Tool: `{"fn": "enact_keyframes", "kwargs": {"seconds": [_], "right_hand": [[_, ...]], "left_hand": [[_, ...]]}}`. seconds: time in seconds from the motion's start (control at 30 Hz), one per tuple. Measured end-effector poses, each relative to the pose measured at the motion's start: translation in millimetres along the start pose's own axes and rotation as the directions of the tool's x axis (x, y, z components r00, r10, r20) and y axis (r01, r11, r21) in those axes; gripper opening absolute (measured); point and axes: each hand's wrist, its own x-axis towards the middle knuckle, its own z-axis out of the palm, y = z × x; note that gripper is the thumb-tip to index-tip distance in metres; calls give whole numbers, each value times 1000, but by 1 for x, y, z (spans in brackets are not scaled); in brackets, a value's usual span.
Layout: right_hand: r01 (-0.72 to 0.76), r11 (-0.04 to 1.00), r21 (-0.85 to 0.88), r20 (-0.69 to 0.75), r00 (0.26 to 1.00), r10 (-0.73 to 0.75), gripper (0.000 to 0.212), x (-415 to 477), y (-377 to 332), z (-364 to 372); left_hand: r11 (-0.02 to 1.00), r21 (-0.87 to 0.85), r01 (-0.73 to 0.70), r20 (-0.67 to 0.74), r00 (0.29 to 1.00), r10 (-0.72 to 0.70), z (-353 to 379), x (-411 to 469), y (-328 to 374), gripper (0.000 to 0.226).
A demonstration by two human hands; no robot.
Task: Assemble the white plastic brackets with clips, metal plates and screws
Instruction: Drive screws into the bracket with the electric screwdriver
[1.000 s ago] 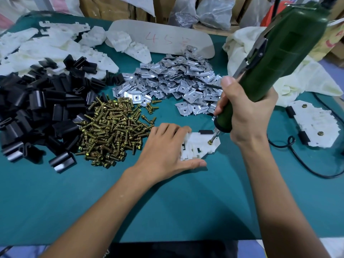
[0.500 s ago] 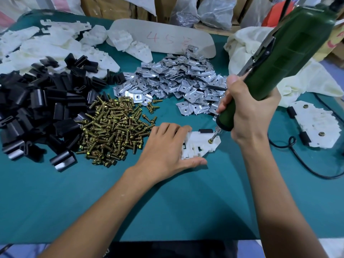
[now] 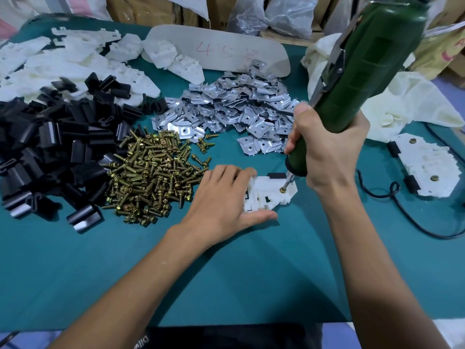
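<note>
A white plastic bracket [image 3: 270, 195] lies flat on the teal table [image 3: 226, 273], a black clip [image 3: 276, 175] on its far edge. My left hand [image 3: 224, 197] presses down on the bracket's left part with straight fingers, thumb along its near edge. My right hand [image 3: 327, 149] grips a green electric screwdriver [image 3: 364, 66], tilted, its bit on a brass screw [image 3: 283, 189] in the bracket's right end. Heaps of brass screws [image 3: 153, 175], metal plates [image 3: 241, 109], black clips [image 3: 50, 147] and white brackets [image 3: 63, 61] lie further back and left.
A finished bracket [image 3: 427, 167] with two screws and black clips lies at the right, beside a black cable [image 3: 392, 197]. A grey board [image 3: 221, 49] with red writing and a pale cloth [image 3: 407, 96] lie at the back. Boxes and bags stand behind the table.
The screwdriver has stayed on the screw and my left hand has kept pressing the bracket; only the view shifted slightly.
</note>
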Motion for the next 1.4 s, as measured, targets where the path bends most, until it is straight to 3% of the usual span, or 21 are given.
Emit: {"fn": "enact_keyframes", "kwargs": {"seconds": [0.17, 0.27, 0.3, 0.4, 0.47, 0.53, 0.67, 0.77, 0.9, 1.03, 1.2, 1.4], "right_hand": [[-62, 996, 65, 80, 995, 56, 26, -1, 1, -8], [-140, 984, 106, 252, 962, 110, 23, 4, 0, -15], [-203, 970, 130, 319, 935, 153, 28, 6, -1, -17], [-334, 925, 183, 458, 861, 220, 73, 14, -4, -22], [-325, 923, 209, 473, 859, 195, 74, 18, -3, -30], [-284, 949, 139, 455, 869, 194, 55, 16, 0, -38], [-279, 958, -70, 413, 866, 282, 44, -7, 11, -42], [-293, 954, -60, 353, 888, 295, 32, -16, 11, -40], [-208, 978, -28, 373, 905, 203, 22, -20, 3, -40], [-143, 990, 13, 386, 914, 127, 25, -11, -19, -49], [-258, 954, -150, 183, 941, 283, 46, -16, -28, -74], [-388, 864, -321, 13, 910, 414, 31, -51, -10, -111]], "left_hand": [[999, -15, -44, 13, 999, 44, -3, 1, -4, 93], [996, -40, -85, 28, 996, 86, -2, 1, -8, 93], [993, -52, -103, 36, 994, 104, -2, 1, -9, 93], [987, -112, -118, 36, 992, 123, -1, 0, -11, 93], [983, -147, -114, 20, 993, 118, -1, 0, -11, 92], [983, -149, -110, 16, 993, 113, 0, -1, -11, 92], [984, -149, -102, 6, 995, 104, -1, -2, -9, 91], [986, -139, -93, -6, 996, 93, -2, -2, -7, 88], [988, -139, -65, -37, 997, 61, -1, 0, -4, 82], [988, -138, -72, -38, 997, 67, -2, -1, -4, 82], [989, -128, -72, -26, 997, 69, -2, -3, -5, 90], [995, -69, -73, 2, 997, 74, -2, -6, -6, 107]]}}
